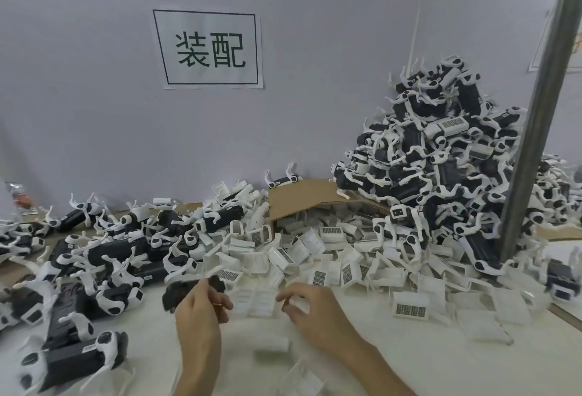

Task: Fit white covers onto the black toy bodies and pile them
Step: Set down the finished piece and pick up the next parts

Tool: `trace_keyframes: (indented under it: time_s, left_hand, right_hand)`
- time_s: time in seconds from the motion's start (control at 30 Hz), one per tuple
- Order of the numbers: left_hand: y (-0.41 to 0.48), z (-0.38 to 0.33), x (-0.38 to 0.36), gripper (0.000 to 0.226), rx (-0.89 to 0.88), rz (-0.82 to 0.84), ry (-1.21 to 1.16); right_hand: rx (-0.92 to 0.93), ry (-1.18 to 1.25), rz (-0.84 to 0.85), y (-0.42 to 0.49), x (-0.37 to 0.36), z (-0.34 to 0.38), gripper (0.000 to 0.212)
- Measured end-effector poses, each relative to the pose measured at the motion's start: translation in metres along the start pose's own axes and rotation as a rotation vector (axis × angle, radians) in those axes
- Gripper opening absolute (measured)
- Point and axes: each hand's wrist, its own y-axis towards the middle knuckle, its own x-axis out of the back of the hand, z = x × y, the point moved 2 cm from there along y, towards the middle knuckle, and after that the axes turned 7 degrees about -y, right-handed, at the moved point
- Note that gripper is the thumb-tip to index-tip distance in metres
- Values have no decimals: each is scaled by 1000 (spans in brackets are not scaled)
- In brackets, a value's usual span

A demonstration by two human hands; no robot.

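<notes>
In the head view, the job looks well under way but far from over. A tall heap of finished toys (441, 159), black with white covers on, rises at the far right corner of the tabletop (425, 364) against the wall and spreads round the foot of a metal pole (541, 105). Along the left edge lies a wide scatter of bare bodies (104, 257), black with white legs. As far as I can judge, most of them have no cover yet. Between the two, across the middle of the tabletop, loose covers (318, 254) lie in a thick drift, many with a printed label facing up. So a good many toys remain to be fitted and piled.

The left hand (201, 310) grips a black body (178, 293) near the front edge, its fingers curled round it. The body is blurred, so I cannot tell which way it faces. The right hand (311, 310), just beside it, has its fingers curled on a small white piece, which I take to be a white cover (297, 301). The two parts are near each other but not joined.

The only container is a cardboard box (315, 197) at the far edge, which seems to lie on its side with its mouth towards the person. White covers fill the opening and spill out onto the tabletop. One toy (282, 181) sits on top of the cardboard. How full the box is further in cannot be seen.
</notes>
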Motion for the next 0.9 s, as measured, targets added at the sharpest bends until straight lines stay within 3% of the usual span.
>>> trace_keyframes:
  time_s: [0.13,0.3,0.47,0.6,0.73,0.83,0.9]
  left_hand:
    - [-19,-9,-10,67,-226,168,137]
    - [-35,-6,-17,59,-374,365,235]
    - [-33,-4,-16,56,-553,489,363]
    - [-35,2,-14,55,-714,633,596]
    - [-39,8,-20,52,-750,819,741]
    - [-41,11,-22,48,-713,863,751]
    - [-43,10,-25,49,-623,869,719]
  right_hand:
    - [-11,156,-88,2,9,4,28]
    - [-4,399,8,2,13,14,12]
    - [25,466,108,-2,15,22,38]
    - [20,494,103,-3,12,22,35]
    - [24,493,31,0,11,18,44]
    - [30,472,-12,2,10,16,60]
    - [-10,492,-53,3,12,15,48]
